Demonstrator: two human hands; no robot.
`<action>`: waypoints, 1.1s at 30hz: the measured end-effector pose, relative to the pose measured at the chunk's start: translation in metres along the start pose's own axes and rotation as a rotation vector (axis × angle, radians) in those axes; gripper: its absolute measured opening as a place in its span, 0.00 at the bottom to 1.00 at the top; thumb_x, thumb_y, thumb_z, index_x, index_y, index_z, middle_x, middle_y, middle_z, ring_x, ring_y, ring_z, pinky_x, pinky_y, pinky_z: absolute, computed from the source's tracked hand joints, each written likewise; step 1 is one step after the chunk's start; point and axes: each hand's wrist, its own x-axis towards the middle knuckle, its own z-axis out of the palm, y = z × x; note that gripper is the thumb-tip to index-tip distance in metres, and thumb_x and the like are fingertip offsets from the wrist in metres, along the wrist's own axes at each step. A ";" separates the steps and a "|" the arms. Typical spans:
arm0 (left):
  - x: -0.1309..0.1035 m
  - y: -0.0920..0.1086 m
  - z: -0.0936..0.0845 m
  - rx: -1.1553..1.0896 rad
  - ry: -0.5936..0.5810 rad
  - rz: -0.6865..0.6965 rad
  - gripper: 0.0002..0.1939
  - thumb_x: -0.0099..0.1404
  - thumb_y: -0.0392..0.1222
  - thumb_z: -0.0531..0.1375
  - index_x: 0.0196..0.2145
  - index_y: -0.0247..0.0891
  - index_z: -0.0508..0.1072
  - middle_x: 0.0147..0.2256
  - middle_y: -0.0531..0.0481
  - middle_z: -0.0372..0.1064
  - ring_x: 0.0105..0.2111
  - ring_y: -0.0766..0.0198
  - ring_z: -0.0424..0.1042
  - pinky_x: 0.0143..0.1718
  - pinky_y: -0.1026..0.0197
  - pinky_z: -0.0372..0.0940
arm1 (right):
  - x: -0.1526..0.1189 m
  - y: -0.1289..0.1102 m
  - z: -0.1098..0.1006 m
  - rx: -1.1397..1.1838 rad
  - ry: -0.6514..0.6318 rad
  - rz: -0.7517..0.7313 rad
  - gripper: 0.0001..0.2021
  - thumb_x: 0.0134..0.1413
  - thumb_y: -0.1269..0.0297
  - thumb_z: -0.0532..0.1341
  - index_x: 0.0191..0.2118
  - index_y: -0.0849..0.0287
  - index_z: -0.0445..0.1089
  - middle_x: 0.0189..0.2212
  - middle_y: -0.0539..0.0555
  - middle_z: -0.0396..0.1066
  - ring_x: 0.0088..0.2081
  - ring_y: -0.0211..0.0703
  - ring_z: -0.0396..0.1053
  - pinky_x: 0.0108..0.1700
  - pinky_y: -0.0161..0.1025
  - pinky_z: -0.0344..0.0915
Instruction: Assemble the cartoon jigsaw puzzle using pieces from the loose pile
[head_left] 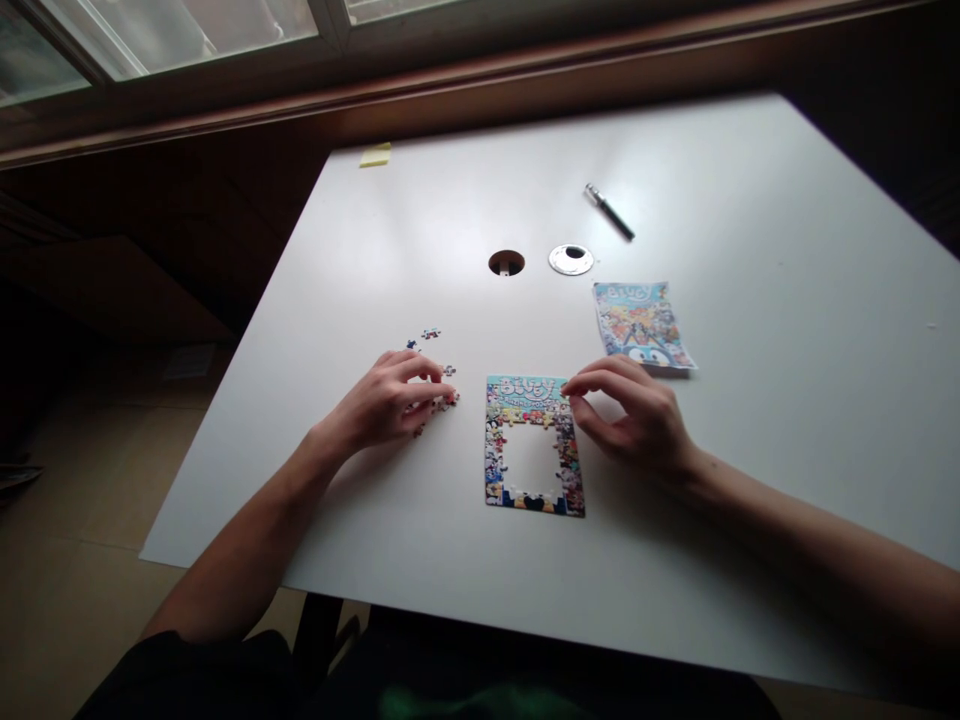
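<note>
A partly assembled jigsaw puzzle (495, 400) lies flat on the white table, its colourful border joined around a bare middle. My right hand (634, 415) is at its upper right corner, with thumb and forefinger brought together on the edge. To the left, my left hand (397, 400) bends over a small group of loose puzzle pieces (453, 398), its fingertips closed at one of them. The palm hides part of the group. Two more puzzle pieces (430, 334) lie just beyond the fingers. A printed picture sheet (637, 315) rests behind my right hand.
A dark pen-like object (609, 212) lies toward the back of the table (450, 580). Near the centre are a round cable hole (507, 263) and a silvery ring cover (561, 262). A yellow sticky note (375, 155) sits at the far left edge, below a window (202, 35).
</note>
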 end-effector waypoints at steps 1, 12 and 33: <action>0.000 -0.001 -0.006 -0.006 -0.031 -0.015 0.09 0.63 0.35 0.60 0.40 0.44 0.77 0.39 0.49 0.72 0.40 0.61 0.68 0.45 0.55 0.63 | 0.000 0.000 0.000 0.003 -0.003 0.002 0.06 0.53 0.74 0.62 0.35 0.57 0.72 0.32 0.54 0.72 0.34 0.46 0.69 0.38 0.45 0.67; -0.004 0.004 -0.027 -0.122 -0.387 -0.124 0.06 0.63 0.44 0.63 0.29 0.41 0.75 0.30 0.54 0.69 0.32 0.66 0.66 0.43 0.60 0.60 | 0.001 0.000 0.000 0.043 -0.047 -0.017 0.07 0.53 0.75 0.62 0.35 0.57 0.71 0.31 0.54 0.71 0.33 0.45 0.69 0.37 0.43 0.66; -0.011 -0.014 -0.043 0.017 -0.179 -0.198 0.05 0.62 0.35 0.58 0.32 0.39 0.74 0.34 0.49 0.71 0.37 0.60 0.69 0.42 0.57 0.63 | 0.002 -0.001 -0.001 0.048 -0.112 -0.051 0.07 0.53 0.76 0.61 0.36 0.57 0.71 0.31 0.54 0.71 0.33 0.45 0.69 0.37 0.43 0.66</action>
